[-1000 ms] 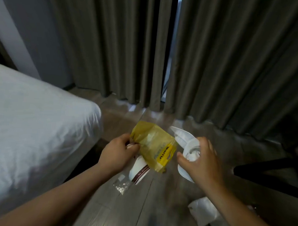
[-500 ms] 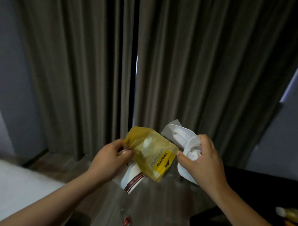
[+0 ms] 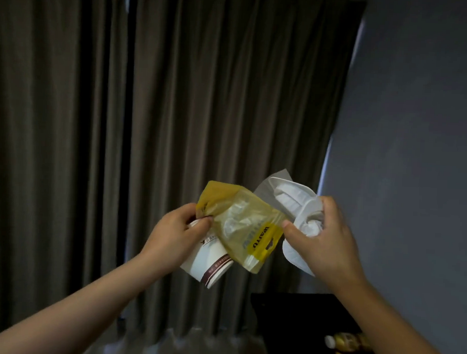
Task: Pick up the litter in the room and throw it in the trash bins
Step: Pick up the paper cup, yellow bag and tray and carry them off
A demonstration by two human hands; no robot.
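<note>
Left hand pinches yellow pouch plus paper cup — right hand clutches white wrappers (fingers curled round).

I see heavy grey-brown curtains hanging in deep folds across most of my view, drawn nearly closed. A thin slit of daylight shows at their top left, and another strip runs along their right edge, beside a plain blue-grey wall. A dark counter sits low right. The room is dim.
</note>
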